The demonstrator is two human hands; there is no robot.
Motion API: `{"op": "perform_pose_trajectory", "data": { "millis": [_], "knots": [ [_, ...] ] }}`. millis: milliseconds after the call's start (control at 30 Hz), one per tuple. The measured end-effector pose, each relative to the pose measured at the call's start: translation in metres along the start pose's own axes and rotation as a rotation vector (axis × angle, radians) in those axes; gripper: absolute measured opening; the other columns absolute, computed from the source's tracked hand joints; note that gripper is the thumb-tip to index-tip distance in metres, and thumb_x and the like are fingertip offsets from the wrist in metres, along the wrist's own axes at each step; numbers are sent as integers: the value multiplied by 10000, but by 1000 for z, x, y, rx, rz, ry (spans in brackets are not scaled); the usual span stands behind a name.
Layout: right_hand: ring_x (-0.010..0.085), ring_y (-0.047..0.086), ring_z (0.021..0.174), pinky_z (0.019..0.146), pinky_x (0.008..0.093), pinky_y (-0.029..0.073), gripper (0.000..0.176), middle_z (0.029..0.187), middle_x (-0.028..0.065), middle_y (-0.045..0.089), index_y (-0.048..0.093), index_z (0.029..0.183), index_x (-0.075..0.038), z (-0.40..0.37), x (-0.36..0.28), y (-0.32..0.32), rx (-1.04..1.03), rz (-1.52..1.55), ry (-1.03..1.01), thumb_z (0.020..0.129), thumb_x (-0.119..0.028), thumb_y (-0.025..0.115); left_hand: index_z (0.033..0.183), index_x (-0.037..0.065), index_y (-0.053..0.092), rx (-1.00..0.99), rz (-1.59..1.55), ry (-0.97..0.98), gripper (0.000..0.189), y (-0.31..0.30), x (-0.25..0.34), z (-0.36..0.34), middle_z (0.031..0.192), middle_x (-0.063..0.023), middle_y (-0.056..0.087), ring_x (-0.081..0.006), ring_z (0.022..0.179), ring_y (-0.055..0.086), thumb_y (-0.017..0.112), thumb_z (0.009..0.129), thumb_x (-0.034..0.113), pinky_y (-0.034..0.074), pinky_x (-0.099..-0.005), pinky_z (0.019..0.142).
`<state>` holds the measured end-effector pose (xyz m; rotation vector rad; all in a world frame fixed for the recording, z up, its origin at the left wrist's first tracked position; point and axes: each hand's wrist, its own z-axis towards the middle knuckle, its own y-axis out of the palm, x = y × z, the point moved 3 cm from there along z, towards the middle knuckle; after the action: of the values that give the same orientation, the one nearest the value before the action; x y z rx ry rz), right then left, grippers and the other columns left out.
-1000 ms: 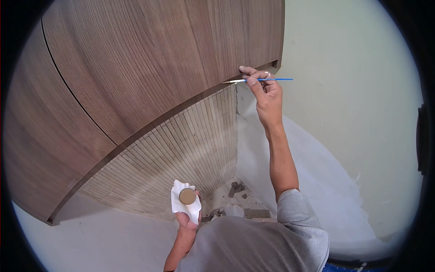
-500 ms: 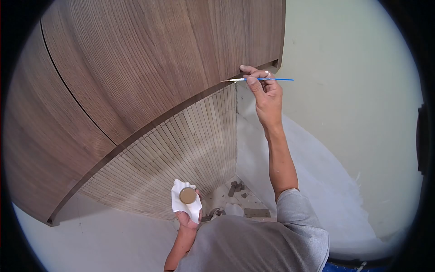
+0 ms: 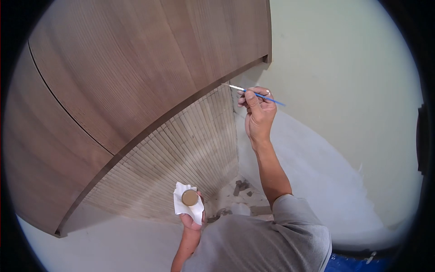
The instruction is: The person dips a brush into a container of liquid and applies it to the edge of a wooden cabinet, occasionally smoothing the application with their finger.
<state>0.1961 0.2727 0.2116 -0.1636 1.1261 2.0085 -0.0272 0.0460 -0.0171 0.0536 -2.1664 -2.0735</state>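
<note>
My right hand [image 3: 260, 106] pinches a thin paintbrush [image 3: 265, 97] with a blue handle and a pale ferrule. The brush tip points left and lies close to the lower edge of the wood-grain cabinet [image 3: 149, 68]; whether it touches cannot be made out. Lower down, my left hand [image 3: 192, 221] is closed around a small round cup of brown paint [image 3: 190, 197] together with a crumpled white paper [image 3: 182, 208]. The paper covers part of that hand.
Below the cabinet stands a wall of narrow beige strips [image 3: 181, 145]. A pale wall [image 3: 335, 77] rises on the right, whitish lower down. Dark broken pieces [image 3: 241, 187] lie on the floor in the corner, and blue sheeting [image 3: 353, 263] shows at bottom right.
My right hand has moved down from the cabinet's edge, and the brush now slants, its handle end lower. The view has shifted a little. My left hand still holds the cup and paper.
</note>
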Motion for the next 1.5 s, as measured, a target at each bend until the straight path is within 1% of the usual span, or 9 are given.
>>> {"op": "perform_pose_trajectory", "data": {
  "millis": [100,367,467,733,900,1100,1167,1267,1500],
  "knots": [
    [150,666,753,700,295,559,173,913,115,695,608,1024,2,-8,7,1,34,47,5,906,-60,717,1351,133,569,66,-4,47,430,-12,4,1,1312,-100,632,-306,1187,599,591,981,350,477,-462,1064],
    [156,669,758,696,308,548,191,914,107,690,606,1016,-2,-10,20,8,66,59,71,898,-88,729,1356,130,567,20,-21,38,445,-9,5,-1,1334,-99,618,-296,1219,583,625,962,327,468,-455,1082],
    [171,665,747,681,304,531,167,959,130,691,599,1021,-18,-9,25,8,45,52,70,912,-85,706,1359,124,564,19,-44,30,452,-9,6,0,1343,-101,611,-296,1229,576,629,960,325,463,-455,1090],
    [152,667,761,703,302,541,190,927,108,696,604,1016,-6,-9,19,16,30,36,49,904,-95,729,1360,114,562,20,-52,24,453,-7,3,1,1356,-109,600,-307,1244,565,628,963,321,453,-457,1101],
    [152,666,757,701,306,534,178,926,105,698,603,1015,-10,-5,22,11,56,19,29,907,-88,722,1362,132,565,29,-63,24,464,-10,3,2,1358,-113,595,-342,1241,556,646,950,329,480,-466,1074],
    [152,667,756,700,304,534,176,928,104,699,605,1016,-10,-2,19,4,79,23,43,908,-87,720,1369,148,564,-72,-93,-39,486,1,-3,1,1353,-125,595,-377,1236,547,674,931,330,512,-468,1038],
    [151,667,757,699,302,535,176,930,105,700,605,1015,-8,-4,18,7,64,1,61,908,-86,721,1370,147,564,-104,-103,-49,493,6,-5,2,1353,-131,594,-371,1243,544,681,927,329,506,-467,1045],
    [152,669,756,699,301,536,175,935,105,702,606,1011,-8,-4,17,12,30,-15,38,907,-88,722,1366,151,569,-59,-75,-26,488,1,-2,3,1348,-119,601,-356,1244,545,680,926,332,490,-461,1062],
    [155,669,749,695,296,532,161,921,102,696,619,999,-4,5,17,3,97,-22,11,906,-87,720,1346,158,586,22,-74,18,453,-2,-2,1,1331,-92,621,-312,1223,567,666,935,332,469,-446,1082]
  ]
}}
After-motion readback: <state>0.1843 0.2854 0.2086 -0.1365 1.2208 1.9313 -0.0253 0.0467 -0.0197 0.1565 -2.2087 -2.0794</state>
